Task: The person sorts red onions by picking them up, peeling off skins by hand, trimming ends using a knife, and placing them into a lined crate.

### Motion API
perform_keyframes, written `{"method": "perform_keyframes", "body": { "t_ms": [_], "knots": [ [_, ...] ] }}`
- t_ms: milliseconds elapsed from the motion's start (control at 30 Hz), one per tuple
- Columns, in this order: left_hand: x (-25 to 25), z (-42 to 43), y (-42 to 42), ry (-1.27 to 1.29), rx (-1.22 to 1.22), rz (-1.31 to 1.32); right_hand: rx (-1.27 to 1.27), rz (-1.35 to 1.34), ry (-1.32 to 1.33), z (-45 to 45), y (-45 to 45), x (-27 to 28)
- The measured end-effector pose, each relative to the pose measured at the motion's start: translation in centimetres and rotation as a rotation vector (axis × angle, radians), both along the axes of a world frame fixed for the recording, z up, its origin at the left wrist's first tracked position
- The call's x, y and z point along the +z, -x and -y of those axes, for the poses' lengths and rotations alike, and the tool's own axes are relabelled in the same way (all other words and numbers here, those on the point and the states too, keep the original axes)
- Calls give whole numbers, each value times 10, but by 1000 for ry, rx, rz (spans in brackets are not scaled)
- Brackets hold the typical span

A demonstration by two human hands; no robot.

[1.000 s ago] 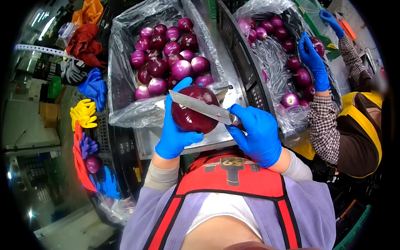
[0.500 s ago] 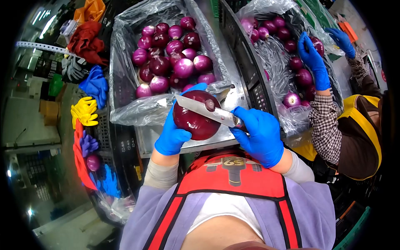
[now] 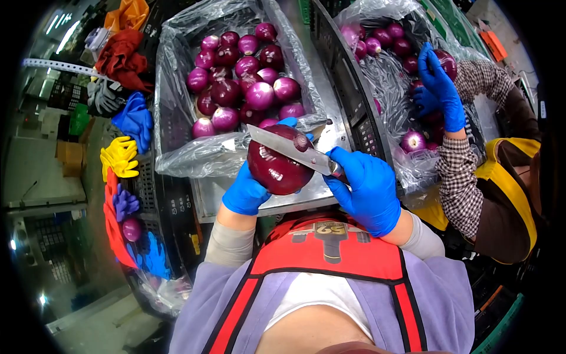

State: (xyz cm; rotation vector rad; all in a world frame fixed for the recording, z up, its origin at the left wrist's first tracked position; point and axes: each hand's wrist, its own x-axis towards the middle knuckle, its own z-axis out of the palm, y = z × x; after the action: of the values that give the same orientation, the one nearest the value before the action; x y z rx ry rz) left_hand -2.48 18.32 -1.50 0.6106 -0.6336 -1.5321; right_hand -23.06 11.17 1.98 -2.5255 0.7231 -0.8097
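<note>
Wrapped round a large, glossy red onion (image 3: 276, 174) is my left hand (image 3: 244, 192), in a blue glove. The onion is held in front of my apron, at the near edge of a plastic-lined crate (image 3: 197, 156). In my right hand (image 3: 370, 192), also blue-gloved, is a knife (image 3: 289, 147) gripped by its handle. Its broad blade lies across the upper part of the onion, beside the small stub at the onion's end. Several peeled red onions (image 3: 259, 96) fill the crate beyond my hands. The fingers of my left hand are partly hidden behind the onion.
A co-worker's blue-gloved hand (image 3: 442, 88) is over a second lined crate (image 3: 407, 171) of onions at the right. A black crate wall (image 3: 354, 88) stands between. Yellow gloves (image 3: 119, 156), blue gloves (image 3: 134, 121) and a single onion (image 3: 132, 229) lie along the left side.
My left hand and the onion have shifted slightly, and the onion has turned a little under the blade. The co-worker's far hand has moved left into the second crate.
</note>
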Motion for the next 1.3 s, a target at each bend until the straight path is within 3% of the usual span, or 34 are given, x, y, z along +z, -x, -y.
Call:
{"method": "perform_keyframes", "body": {
  "t_ms": [233,333,433,667,700,767,867,933,967,1067,1167,1300],
  "knots": [
    [11,6,4,-14,-14,-32,11,4,34,3,-2,2],
    [2,2,-1,27,-112,-182,14,-20,43,2,1,0],
    [-5,-4,-3,-40,21,-139,11,-21,37,5,3,-3],
    [-13,4,-4,-150,86,-166,24,-9,42,5,0,1],
    [-21,4,-6,-98,-2,-423,23,-10,49,5,-1,1],
    [-30,5,-8,-45,-90,-680,23,-12,56,5,-1,2],
    [-21,11,-6,60,-233,-666,13,-35,86,5,-2,0],
    [-14,9,-9,110,-191,-208,11,-30,80,4,-2,-2],
    [-7,7,-7,109,-191,-208,11,-30,80,4,-2,-2],
    [-1,4,-4,-125,-67,-35,15,-30,26,5,-1,-1],
    [-10,8,-5,85,-105,-353,21,-53,62,3,1,-4],
    [-15,3,-9,37,-47,-357,5,-51,92,2,-2,-6]
  ]
}}
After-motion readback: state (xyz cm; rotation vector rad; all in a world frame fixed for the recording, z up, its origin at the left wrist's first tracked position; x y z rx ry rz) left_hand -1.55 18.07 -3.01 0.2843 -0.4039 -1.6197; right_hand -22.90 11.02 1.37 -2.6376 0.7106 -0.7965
